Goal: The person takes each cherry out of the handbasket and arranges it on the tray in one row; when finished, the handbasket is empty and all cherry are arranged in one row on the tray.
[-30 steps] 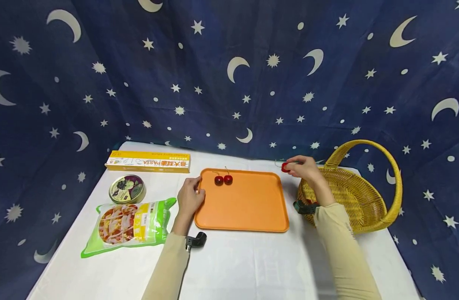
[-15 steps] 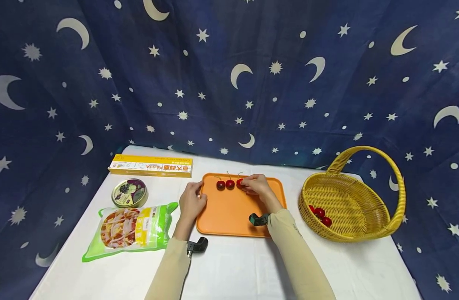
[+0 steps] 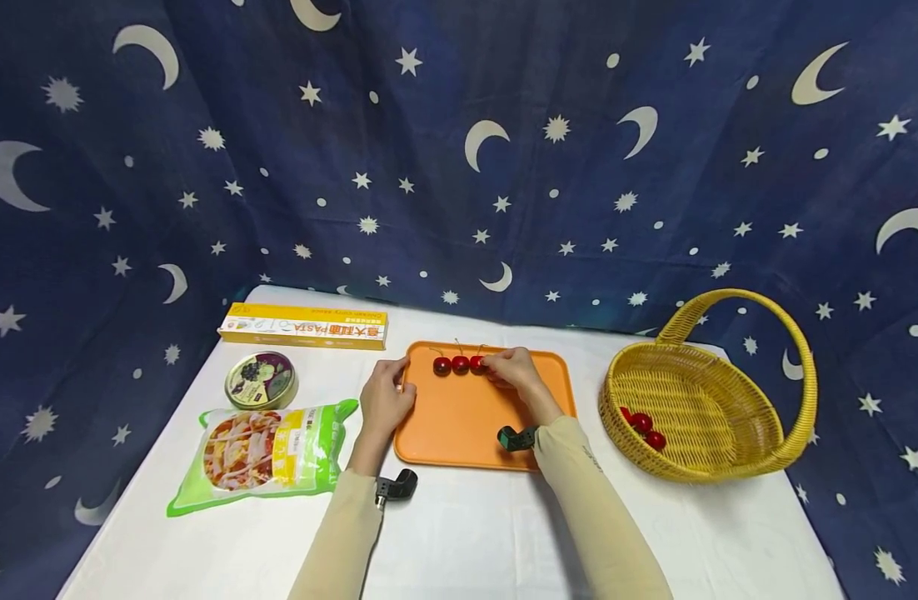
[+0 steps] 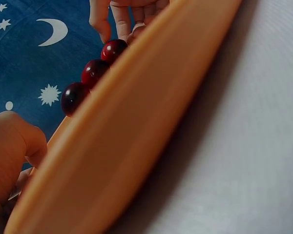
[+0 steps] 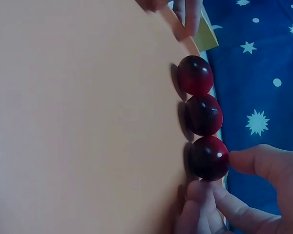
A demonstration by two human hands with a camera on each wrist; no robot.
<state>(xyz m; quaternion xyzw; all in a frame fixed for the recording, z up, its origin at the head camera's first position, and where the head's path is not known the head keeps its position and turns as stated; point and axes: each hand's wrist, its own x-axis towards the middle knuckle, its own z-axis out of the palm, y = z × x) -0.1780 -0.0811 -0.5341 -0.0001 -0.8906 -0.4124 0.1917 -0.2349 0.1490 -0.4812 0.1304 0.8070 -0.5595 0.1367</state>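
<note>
An orange tray (image 3: 474,425) lies on the white table. My left hand (image 3: 386,400) holds its left rim, the thumb on the upper side. Three dark red cherries with stems sit in a touching row near the tray's far edge: the left cherry (image 3: 441,366), the middle cherry (image 3: 461,364) and the right cherry (image 3: 477,364). My right hand (image 3: 513,371) pinches the right cherry. In the right wrist view the thumb (image 5: 256,160) and fingertips (image 5: 201,191) touch that cherry (image 5: 210,158), which rests against its neighbour.
Right of the tray stands a yellow wicker basket (image 3: 755,408) with a tall handle and several cherries (image 3: 642,422) inside. To the left lie a pasta box (image 3: 305,326), a round tin (image 3: 261,381) and a green food bag (image 3: 264,454). A starry blue cloth (image 3: 429,150) hangs behind.
My right hand has carried a cherry from beside the basket leftward onto the tray, then slid it against the other two. The left hand stays at the tray's rim.
</note>
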